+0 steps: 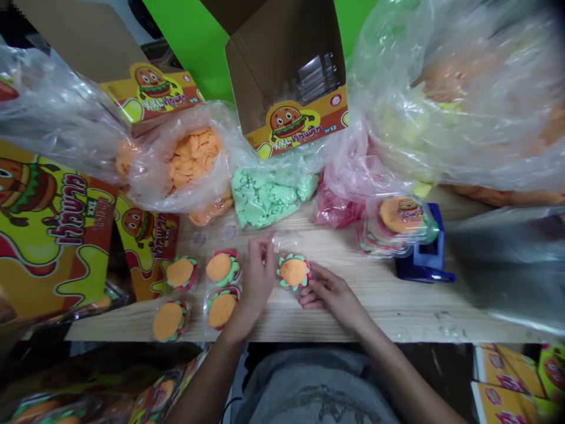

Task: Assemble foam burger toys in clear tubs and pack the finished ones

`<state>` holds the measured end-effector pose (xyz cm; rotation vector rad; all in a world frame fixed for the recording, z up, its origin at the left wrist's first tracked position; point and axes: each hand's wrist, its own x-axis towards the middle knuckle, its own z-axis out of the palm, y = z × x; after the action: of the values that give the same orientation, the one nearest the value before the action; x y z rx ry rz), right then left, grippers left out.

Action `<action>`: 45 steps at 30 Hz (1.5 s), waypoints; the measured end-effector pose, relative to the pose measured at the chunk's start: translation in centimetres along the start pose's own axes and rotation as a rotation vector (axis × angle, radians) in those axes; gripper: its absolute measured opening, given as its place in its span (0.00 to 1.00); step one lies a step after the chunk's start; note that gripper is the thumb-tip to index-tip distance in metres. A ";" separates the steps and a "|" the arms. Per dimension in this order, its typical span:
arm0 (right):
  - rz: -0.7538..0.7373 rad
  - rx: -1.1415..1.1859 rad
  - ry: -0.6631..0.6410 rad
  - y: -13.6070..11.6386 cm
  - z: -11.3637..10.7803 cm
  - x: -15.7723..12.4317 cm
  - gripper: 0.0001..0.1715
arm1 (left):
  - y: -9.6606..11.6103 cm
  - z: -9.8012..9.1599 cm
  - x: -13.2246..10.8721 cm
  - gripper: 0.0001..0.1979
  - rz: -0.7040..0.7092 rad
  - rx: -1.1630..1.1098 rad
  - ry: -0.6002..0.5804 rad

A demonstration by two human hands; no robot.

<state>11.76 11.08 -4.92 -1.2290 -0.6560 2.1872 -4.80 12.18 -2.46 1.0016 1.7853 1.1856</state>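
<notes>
A burger-shaped marshmallow (293,271) with an orange bun top and green and red edges sits in an open clear plastic clamshell on the table in front of me. My right hand (329,292) grips the clamshell's right side, thumb above and fingers curled below. At its left, my left hand (260,268) has its fingertips closed at the edge of the raised clear lid (286,240). To the left of that hand are several more clamshells with burgers, among them one burger (223,268) at the upper right of the group and another (168,321) at the lower left.
Behind lie plastic bags of orange pieces (196,156), green pieces (260,197) and red pieces (338,203). Closed clamshells (392,227) are stacked beside a blue tape dispenser (426,259). An open display box (286,76) stands at the back; printed cartons (48,235) stand left.
</notes>
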 end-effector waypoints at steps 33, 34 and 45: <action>-0.186 -0.088 -0.079 -5.8 1.4 -7.8 0.20 | 4.8 -2.3 -7.3 0.40 0.832 0.456 -0.395; -0.185 -0.078 -0.086 -6.1 1.5 -8.2 0.21 | 5.2 -2.5 -7.5 0.41 0.826 0.434 -0.409; -0.363 -0.107 -0.108 -5.8 1.6 -9.5 0.22 | 8.4 -2.4 -8.1 0.19 0.091 -0.372 -0.242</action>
<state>15.77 8.78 5.36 -0.9588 -0.9697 1.9433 -1.95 6.23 7.46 0.9646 1.2848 1.3298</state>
